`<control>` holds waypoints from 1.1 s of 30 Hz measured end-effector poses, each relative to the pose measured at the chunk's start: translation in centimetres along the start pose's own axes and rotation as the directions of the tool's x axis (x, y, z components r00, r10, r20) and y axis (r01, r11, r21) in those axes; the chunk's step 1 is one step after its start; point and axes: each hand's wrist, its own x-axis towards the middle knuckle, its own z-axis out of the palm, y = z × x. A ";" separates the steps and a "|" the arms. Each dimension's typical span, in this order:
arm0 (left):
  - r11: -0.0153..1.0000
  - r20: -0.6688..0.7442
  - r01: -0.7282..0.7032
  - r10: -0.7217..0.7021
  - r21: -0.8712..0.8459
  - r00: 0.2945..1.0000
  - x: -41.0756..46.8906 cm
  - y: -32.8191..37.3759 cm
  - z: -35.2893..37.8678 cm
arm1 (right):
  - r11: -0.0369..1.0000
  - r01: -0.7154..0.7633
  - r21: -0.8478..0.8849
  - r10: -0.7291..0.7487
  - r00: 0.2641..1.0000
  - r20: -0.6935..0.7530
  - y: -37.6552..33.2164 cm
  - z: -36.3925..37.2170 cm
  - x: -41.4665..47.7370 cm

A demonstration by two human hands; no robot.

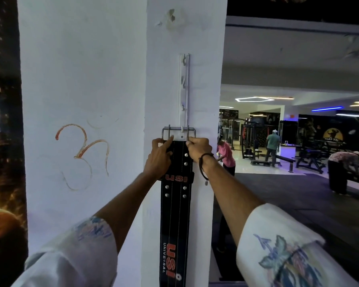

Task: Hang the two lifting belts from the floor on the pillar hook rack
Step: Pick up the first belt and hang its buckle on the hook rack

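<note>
A black lifting belt (pixel 175 214) with red USI lettering hangs straight down the front of the white pillar (pixel 81 100). Its metal buckle (pixel 178 130) sits over the lowest hook of the white vertical hook rack (pixel 183 88). My left hand (pixel 159 158) grips the belt's top left edge just under the buckle. My right hand (pixel 199 149) pinches the top right edge by the buckle. The upper hooks of the rack carry nothing. No other belt is in view.
An orange symbol (pixel 83 154) is drawn on the pillar's left face. To the right the gym floor opens out with weight machines (pixel 255 141), a bench (pixel 284 159) and three people (pixel 273 147) working at a distance.
</note>
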 end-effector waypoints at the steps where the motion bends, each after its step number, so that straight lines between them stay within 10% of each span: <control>1: 0.999 0.031 0.003 -0.005 0.042 1.000 0.0 0.3 0.0 | 0.998 0.024 -0.055 -0.022 0.999 0.042 0.2 -0.3 -0.5; 22: 0.990 0.170 0.109 -0.093 -0.092 0.981 -18.8 -2.7 5.6 | 0.955 -0.011 -0.298 0.077 0.975 0.210 15.8 2.7 -17.1; 33: 0.846 0.592 0.394 -0.533 0.360 0.604 -51.7 -23.3 23.3 | 0.842 -0.018 -0.539 0.376 0.736 0.563 47.9 16.2 -35.4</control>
